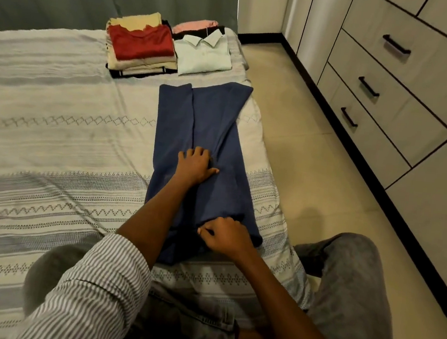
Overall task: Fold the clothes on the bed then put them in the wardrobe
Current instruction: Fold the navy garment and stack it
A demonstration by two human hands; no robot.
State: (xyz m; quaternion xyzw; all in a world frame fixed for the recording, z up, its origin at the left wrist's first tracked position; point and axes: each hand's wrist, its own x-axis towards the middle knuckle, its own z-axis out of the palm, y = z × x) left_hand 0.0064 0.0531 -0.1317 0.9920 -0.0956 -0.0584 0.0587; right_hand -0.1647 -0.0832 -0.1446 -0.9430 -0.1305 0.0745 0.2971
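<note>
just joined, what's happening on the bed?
A person is folding a navy garment laid lengthwise along the bed. The left hand presses its middle while the right hand pinches the near edge. Two folded stacks sit at the far end, topped by a red top and a pale collared shirt. Nothing is in the wardrobe yet.

The right hand (224, 236) covers the near corner of the blue cloth (207, 128), so its fingertips cannot be seen. The black clothes (133, 74) under the left pile are mostly hidden. The pink top (195, 25) peeks out behind the white shirt (204, 54). The bed (55, 122) is cut off at the left edge.
</note>
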